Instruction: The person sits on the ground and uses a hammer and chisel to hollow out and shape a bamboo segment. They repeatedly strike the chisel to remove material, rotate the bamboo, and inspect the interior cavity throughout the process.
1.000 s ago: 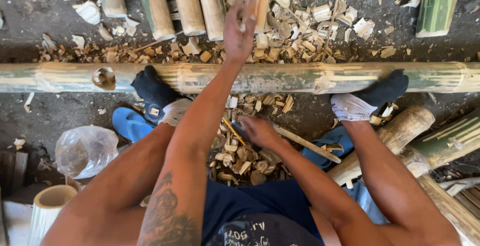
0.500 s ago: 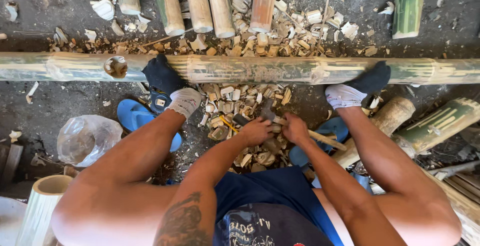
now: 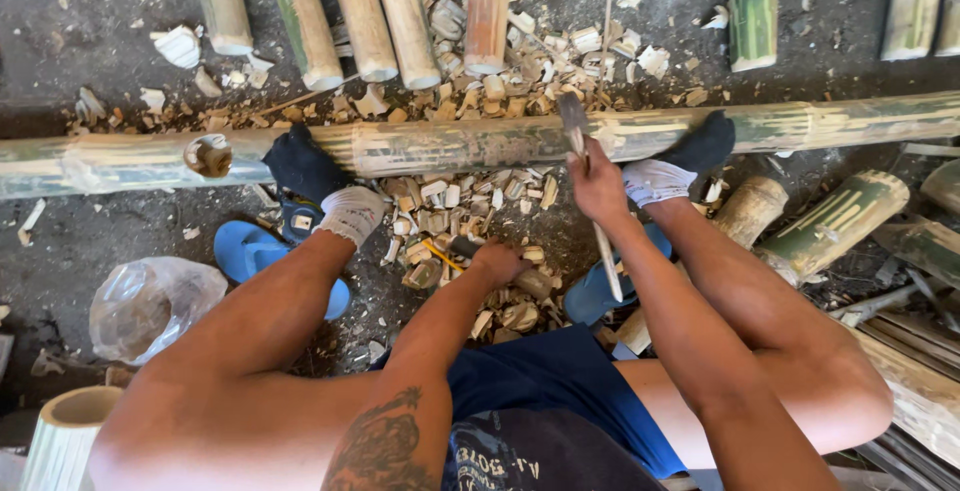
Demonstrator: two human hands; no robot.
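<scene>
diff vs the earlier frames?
Right hand has risen from the chip pile, gripping a long blade tool up by the long bamboo pole. Left hand, earlier stretched past the pole, now grips a dark-handled tool among the chips. Pole and feet unchanged.

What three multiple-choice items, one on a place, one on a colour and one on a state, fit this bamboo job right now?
1. Where do the socked feet rest?
A. on the long bamboo pole
B. on the plastic bag
C. in the sandals

2. What colour are the sandals?
A. red
B. blue
C. yellow

3. What is the right hand doing?
A. resting empty
B. holding a blade up
C. gripping a sandal

Answers:
1 A: both feet press the long bamboo pole.
2 B: the sandals are blue.
3 B: the right hand grips a blade above the pole.
</scene>
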